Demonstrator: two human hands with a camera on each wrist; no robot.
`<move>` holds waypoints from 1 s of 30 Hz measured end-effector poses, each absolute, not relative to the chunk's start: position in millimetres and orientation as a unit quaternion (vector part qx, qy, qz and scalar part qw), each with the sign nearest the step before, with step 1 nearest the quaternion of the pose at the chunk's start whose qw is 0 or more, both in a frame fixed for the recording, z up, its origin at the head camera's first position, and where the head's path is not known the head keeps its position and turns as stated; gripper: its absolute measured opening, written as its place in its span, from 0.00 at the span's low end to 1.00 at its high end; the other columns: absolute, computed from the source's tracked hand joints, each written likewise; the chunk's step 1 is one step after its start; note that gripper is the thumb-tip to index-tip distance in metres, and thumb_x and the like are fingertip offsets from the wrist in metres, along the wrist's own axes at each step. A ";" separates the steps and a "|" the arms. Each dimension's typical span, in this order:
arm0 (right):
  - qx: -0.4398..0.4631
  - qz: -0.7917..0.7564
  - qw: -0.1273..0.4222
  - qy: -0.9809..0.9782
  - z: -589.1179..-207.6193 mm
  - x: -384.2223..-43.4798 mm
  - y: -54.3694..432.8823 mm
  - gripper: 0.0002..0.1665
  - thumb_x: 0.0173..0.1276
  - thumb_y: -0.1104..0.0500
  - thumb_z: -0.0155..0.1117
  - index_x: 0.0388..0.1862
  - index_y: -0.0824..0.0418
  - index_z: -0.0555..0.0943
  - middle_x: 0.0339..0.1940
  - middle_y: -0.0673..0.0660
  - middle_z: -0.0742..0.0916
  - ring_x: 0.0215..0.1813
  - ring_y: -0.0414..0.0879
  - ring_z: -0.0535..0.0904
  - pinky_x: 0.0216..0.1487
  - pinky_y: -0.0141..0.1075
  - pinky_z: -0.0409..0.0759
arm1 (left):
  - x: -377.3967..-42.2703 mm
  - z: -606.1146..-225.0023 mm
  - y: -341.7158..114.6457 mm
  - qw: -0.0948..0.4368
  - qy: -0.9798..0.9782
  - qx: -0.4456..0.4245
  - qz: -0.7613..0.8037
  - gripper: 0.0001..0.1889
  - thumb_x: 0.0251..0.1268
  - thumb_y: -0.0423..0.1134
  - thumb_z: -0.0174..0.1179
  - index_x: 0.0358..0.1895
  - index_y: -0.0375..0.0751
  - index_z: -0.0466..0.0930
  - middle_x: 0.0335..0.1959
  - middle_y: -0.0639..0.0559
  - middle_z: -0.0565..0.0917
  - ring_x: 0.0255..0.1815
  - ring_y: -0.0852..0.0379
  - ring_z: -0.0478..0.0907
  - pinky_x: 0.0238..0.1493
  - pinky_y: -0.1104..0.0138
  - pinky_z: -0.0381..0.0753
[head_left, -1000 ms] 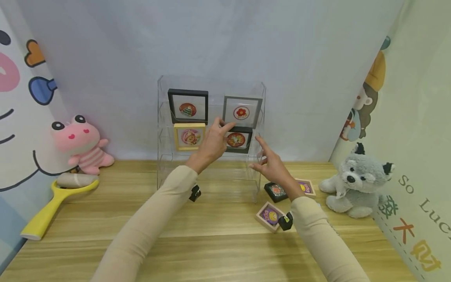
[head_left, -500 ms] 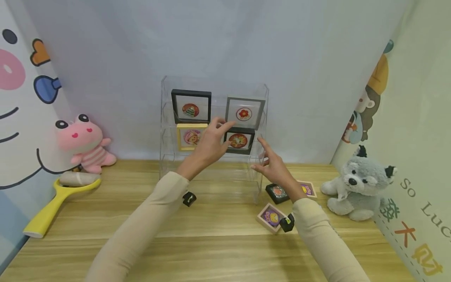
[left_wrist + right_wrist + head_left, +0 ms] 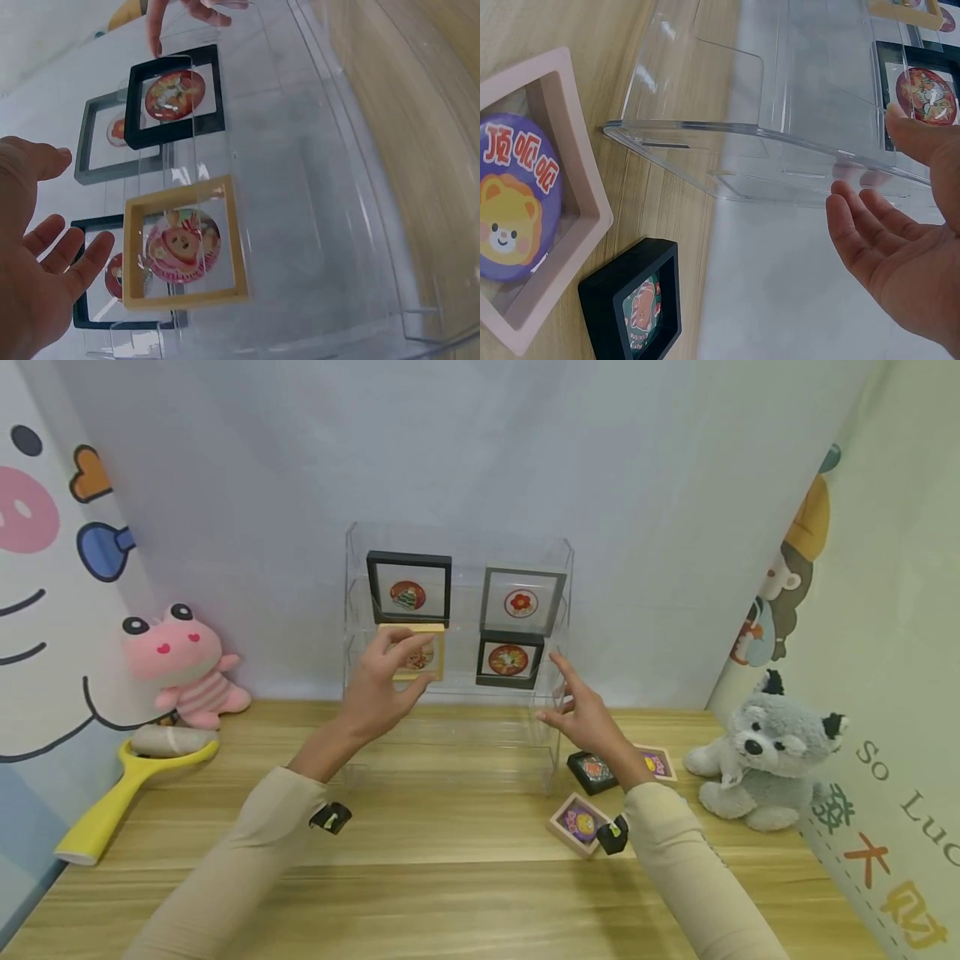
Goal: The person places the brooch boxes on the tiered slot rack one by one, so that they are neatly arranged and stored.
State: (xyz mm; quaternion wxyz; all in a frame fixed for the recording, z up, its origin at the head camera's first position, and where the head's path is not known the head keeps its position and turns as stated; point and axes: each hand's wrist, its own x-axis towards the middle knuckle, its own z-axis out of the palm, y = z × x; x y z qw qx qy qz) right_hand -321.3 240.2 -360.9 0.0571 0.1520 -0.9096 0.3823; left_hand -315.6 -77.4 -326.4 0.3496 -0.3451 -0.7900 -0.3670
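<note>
In the head view my left hand (image 3: 375, 689) hovers before the yellow picture frame (image 3: 438, 652), thumb and fingers apart, partly covering it. The left wrist view shows a gap between this hand and the yellow frame (image 3: 236, 240), which holds a round pink bear badge. My right hand (image 3: 585, 714) is at the right side of the clear acrylic rack (image 3: 450, 756). Its thumb and fingers lie on either side of the rack's side edge in the right wrist view, loosely bent; contact is unclear. Beside it on the rack stands a black frame (image 3: 510, 683) with a red badge.
The upper tier bears another black frame (image 3: 408, 558) and a grey frame (image 3: 525, 568). Right of the rack lie a black frame (image 3: 592, 772) and two pink-beige frames, one nearer (image 3: 577, 825). A pink plush frog (image 3: 180, 664), yellow lint roller (image 3: 97, 810) and grey plush dog (image 3: 765, 747) flank them.
My left hand has moved left, from beside the lower black frame to in front of the yellow frame. The right hand stays by the rack's side, and the frames keep their places.
</note>
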 end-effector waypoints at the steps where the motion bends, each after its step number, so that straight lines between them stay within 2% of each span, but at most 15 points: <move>1: 0.152 0.381 0.057 -0.910 -361.2 -321.5 240.4 0.56 0.66 0.60 0.70 0.83 0.47 0.47 0.58 0.73 0.77 0.50 0.65 0.84 0.42 0.48 0.86 | -314.3 -329.2 -82.9 0.349 -0.793 -0.340 -0.366 0.27 0.54 0.26 0.72 0.60 0.34 0.79 0.53 0.33 0.76 0.43 0.40 0.77 0.43 0.53 0.80; 7: 0.152 0.377 0.055 -0.912 -360.4 -321.6 240.1 0.56 0.66 0.60 0.70 0.83 0.45 0.47 0.58 0.72 0.77 0.50 0.63 0.84 0.42 0.48 0.85 | -308.9 -345.0 -112.4 0.356 -0.809 -0.316 -0.345 0.27 0.52 0.27 0.73 0.59 0.34 0.79 0.53 0.32 0.76 0.46 0.40 0.75 0.43 0.51 0.77; 12: 0.152 0.375 0.054 -0.913 -360.3 -321.6 240.2 0.56 0.66 0.60 0.70 0.83 0.45 0.46 0.59 0.72 0.77 0.50 0.62 0.84 0.42 0.48 0.85 | -305.1 -354.2 -133.2 0.348 -0.827 -0.299 -0.325 0.29 0.50 0.27 0.74 0.60 0.35 0.79 0.53 0.31 0.75 0.54 0.35 0.73 0.52 0.44 0.75; 14: 0.152 0.375 0.055 -0.913 -360.5 -321.9 240.4 0.56 0.67 0.60 0.70 0.83 0.44 0.46 0.59 0.72 0.77 0.50 0.62 0.84 0.42 0.48 0.85 | -303.4 -358.9 -140.4 0.340 -0.836 -0.292 -0.317 0.30 0.50 0.28 0.74 0.61 0.35 0.79 0.52 0.31 0.74 0.54 0.35 0.73 0.54 0.44 0.73; 16: 0.153 0.376 0.055 -0.912 -360.6 -322.2 240.2 0.56 0.67 0.60 0.70 0.83 0.44 0.46 0.59 0.72 0.77 0.50 0.62 0.84 0.42 0.48 0.85 | -301.2 -364.4 -147.1 0.333 -0.845 -0.283 -0.307 0.29 0.51 0.28 0.74 0.60 0.35 0.79 0.51 0.31 0.74 0.51 0.36 0.72 0.51 0.45 0.73; 19: 0.153 0.377 0.055 -0.912 -360.7 -323.0 240.5 0.56 0.67 0.60 0.70 0.83 0.45 0.46 0.59 0.72 0.77 0.50 0.62 0.84 0.42 0.48 0.85 | -296.6 -373.0 -155.7 0.313 -0.865 -0.268 -0.287 0.30 0.52 0.30 0.74 0.62 0.35 0.78 0.49 0.32 0.73 0.47 0.38 0.72 0.46 0.48 0.73; 22: 0.151 0.376 0.053 -0.913 -360.9 -322.8 240.7 0.56 0.67 0.60 0.70 0.83 0.45 0.46 0.59 0.72 0.77 0.50 0.63 0.83 0.43 0.48 0.85 | -292.2 -383.2 -162.4 0.274 -0.891 -0.250 -0.262 0.34 0.53 0.34 0.74 0.67 0.38 0.74 0.50 0.31 0.73 0.47 0.38 0.72 0.46 0.47 0.75; 27: 0.151 0.371 0.047 -0.915 -360.4 -322.5 241.7 0.56 0.67 0.59 0.69 0.83 0.44 0.45 0.59 0.72 0.76 0.52 0.64 0.83 0.44 0.50 0.85 | -288.5 -399.4 -167.4 0.198 -0.926 -0.222 -0.234 0.42 0.54 0.40 0.75 0.73 0.40 0.65 0.56 0.28 0.71 0.53 0.33 0.73 0.50 0.42 0.78; 30: 0.155 0.369 0.044 -0.915 -358.3 -322.6 242.0 0.56 0.67 0.59 0.69 0.83 0.45 0.45 0.59 0.72 0.76 0.52 0.65 0.83 0.46 0.51 0.85 | -287.7 -405.7 -168.4 0.171 -0.934 -0.215 -0.230 0.44 0.54 0.40 0.75 0.74 0.41 0.62 0.59 0.27 0.70 0.57 0.31 0.72 0.50 0.41 0.79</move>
